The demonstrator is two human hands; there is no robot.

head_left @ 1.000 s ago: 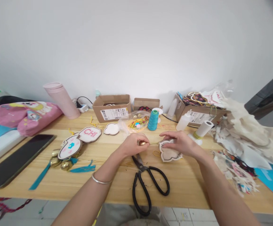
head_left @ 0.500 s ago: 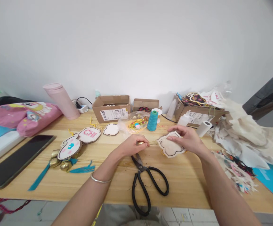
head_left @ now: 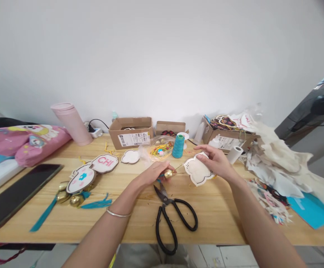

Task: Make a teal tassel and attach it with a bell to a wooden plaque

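Observation:
My left hand [head_left: 156, 172] holds a small gold bell [head_left: 168, 173] at its fingertips, with a bit of teal thread under the fingers. From the bell a thin cord runs right to a white cloud-shaped fabric piece [head_left: 197, 170] with a dark outline. My right hand [head_left: 215, 160] pinches that piece by its upper right side, thumb on top. Below the hands, black-handled scissors [head_left: 166, 201] lie with the blades pointing up toward my left hand. A teal thread cone [head_left: 178, 146] stands behind, beside a clear bag [head_left: 148, 149] of cords and bells.
On the left are finished-looking patches [head_left: 104, 163], gold bells [head_left: 76, 200] with teal tassels, a phone [head_left: 19, 193] and a pink bottle [head_left: 72, 124]. Cardboard boxes [head_left: 130, 136] line the wall. Fabric scraps [head_left: 276, 163] and a blue sheet [head_left: 311, 210] lie right.
My left hand's fingers have loosened and turned, so the gold bell shows more fully. The view has shifted slightly to the right; my right hand still holds the white piece.

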